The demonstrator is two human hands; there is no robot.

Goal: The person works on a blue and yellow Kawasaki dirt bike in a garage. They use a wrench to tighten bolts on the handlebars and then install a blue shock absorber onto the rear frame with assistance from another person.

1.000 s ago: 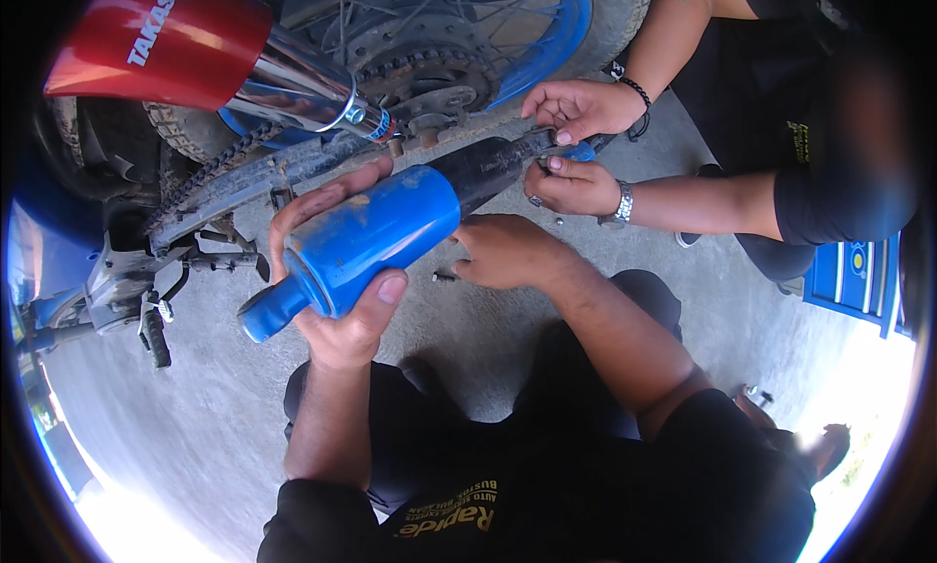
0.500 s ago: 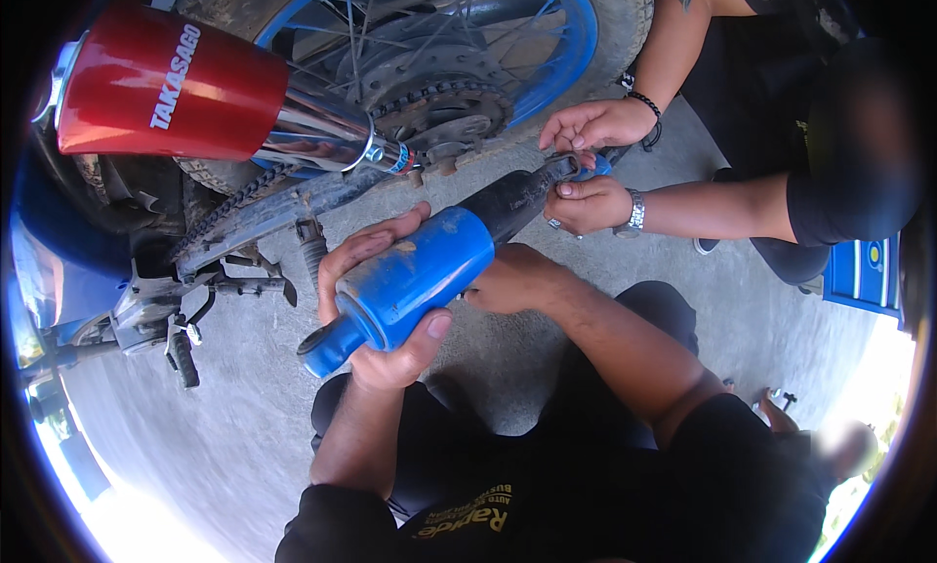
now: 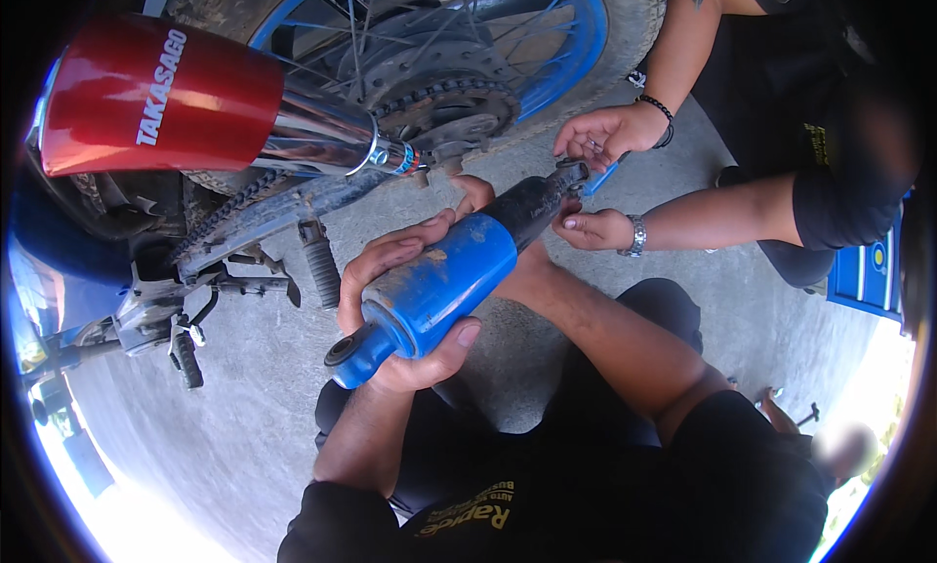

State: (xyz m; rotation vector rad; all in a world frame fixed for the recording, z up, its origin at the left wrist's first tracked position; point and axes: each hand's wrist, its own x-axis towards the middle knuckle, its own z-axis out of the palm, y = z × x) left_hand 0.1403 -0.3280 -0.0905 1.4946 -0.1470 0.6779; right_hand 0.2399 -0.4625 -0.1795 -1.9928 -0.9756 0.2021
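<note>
A shock absorber (image 3: 444,280) with a blue barrel and a black upper section lies slantwise across my two hands, its blue eye end toward me. My left hand (image 3: 420,371) is wrapped round the blue barrel, thumb on the near side and fingers on the far side. Behind the black section, my right hand (image 3: 525,272) is mostly hidden; its fingertips curl up on the far side. At the metal far end, a co-worker's upper hand (image 3: 610,134) has bent fingers, and their lower hand (image 3: 597,229) is beside it. A blue-handled tool (image 3: 607,178) shows between those hands.
A motorcycle stands at the upper left, with a red and chrome exhaust (image 3: 166,100), chain, blue-rimmed wheel (image 3: 586,56) and footrest (image 3: 320,265) close to my hands. A blue cabinet (image 3: 869,270) is at the right. Another person (image 3: 844,451) appears at the lower right.
The shock absorber and my left hand have shifted slightly right and away from me. My right fingertips now show past the black section. The co-worker's hands have spread apart at its end.
</note>
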